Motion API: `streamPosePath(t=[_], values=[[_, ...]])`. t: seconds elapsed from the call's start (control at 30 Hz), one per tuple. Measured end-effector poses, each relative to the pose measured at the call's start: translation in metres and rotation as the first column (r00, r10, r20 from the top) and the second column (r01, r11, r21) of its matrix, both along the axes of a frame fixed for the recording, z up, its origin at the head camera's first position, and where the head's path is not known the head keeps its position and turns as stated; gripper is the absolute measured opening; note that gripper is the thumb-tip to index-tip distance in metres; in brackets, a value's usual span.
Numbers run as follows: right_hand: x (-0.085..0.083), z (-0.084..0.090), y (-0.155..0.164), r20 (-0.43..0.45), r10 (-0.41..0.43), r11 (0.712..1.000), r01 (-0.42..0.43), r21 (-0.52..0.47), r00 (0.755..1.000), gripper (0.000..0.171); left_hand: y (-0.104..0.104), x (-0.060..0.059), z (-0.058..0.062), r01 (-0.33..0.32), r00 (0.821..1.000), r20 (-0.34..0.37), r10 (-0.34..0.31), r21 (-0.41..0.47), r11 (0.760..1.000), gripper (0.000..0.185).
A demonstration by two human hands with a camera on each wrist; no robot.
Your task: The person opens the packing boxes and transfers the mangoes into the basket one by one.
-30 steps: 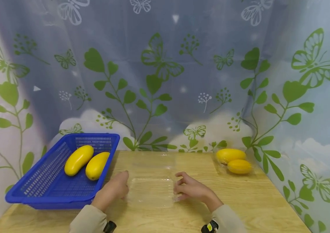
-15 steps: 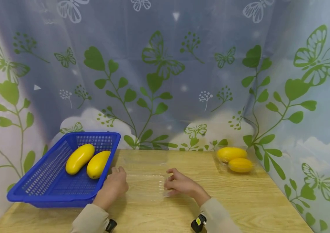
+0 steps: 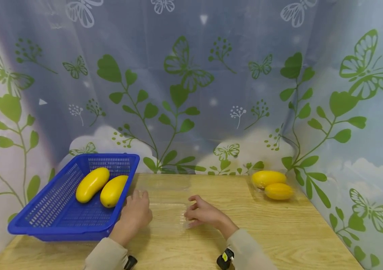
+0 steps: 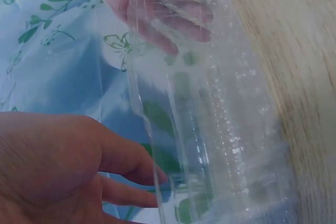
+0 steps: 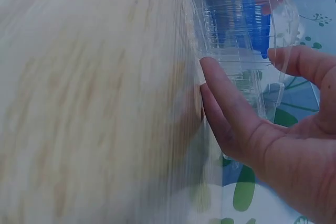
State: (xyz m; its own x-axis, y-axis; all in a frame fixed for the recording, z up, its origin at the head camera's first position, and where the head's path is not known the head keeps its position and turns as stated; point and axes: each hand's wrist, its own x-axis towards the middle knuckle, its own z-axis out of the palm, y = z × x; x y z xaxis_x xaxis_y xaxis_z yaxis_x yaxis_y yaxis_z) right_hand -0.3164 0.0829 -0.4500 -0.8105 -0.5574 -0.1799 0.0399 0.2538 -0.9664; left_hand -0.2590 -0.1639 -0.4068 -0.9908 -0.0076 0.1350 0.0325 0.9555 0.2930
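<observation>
As we slid the box [image 3: 168,218] left over the table [image 3: 279,232], nearing the basket [image 3: 59,230], our left hand [image 3: 132,214] lay loosely open at one end, our right hand's [image 3: 208,215] extended fingers touching the other

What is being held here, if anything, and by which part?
The clear plastic container, by its right end, in the right hand. The left hand is at its left end; whether it grips cannot be told.

I see a basket [image 3: 66,229] of smooth, semi-glossy plastic; inside it, glossy yellow fruits [image 3: 92,185]; right of it, my container [image 4: 231,129] of thin, shiny clear plastic; beneath it, a wood-grained table [image 3: 279,232]; behind it, a creased, cloth-like backdrop [image 3: 137,41].
</observation>
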Motion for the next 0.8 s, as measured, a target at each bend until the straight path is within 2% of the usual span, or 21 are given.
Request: streamPosePath(t=[0.27, 0.43, 0.67, 0.73, 0.8], values=[[0.000, 0.002, -0.005, 0.015, 0.023, 1.000, -0.023, -0.003, 1.000, 0.075, -0.002, 0.006, 0.006, 0.053, 0.997, -0.046, -0.054, -0.024, 0.998, 0.054], [-0.004, 0.010, 0.015, 0.006, 0.033, 0.999, -0.033, 0.012, 0.999, 0.074, -0.004, 0.008, 0.015, 0.077, 0.996, -0.038, -0.076, 0.035, 0.996, 0.053], [-0.014, 0.036, 0.071, -0.130, -0.073, 0.992, 0.086, 0.097, 0.989, 0.067, -0.004, 0.011, 0.026, 0.124, 0.991, -0.058, -0.118, 0.105, 0.987, 0.053], [-0.017, 0.043, 0.092, -0.201, -0.105, 0.980, 0.136, 0.146, 0.974, 0.064, -0.005, 0.012, 0.029, 0.134, 0.990, -0.061, -0.127, 0.113, 0.985, 0.052], [-0.019, 0.050, 0.115, -0.285, -0.140, 0.955, 0.205, 0.212, 0.948, 0.062, -0.005, 0.012, 0.031, 0.144, 0.988, -0.067, -0.137, 0.115, 0.983, 0.052]])
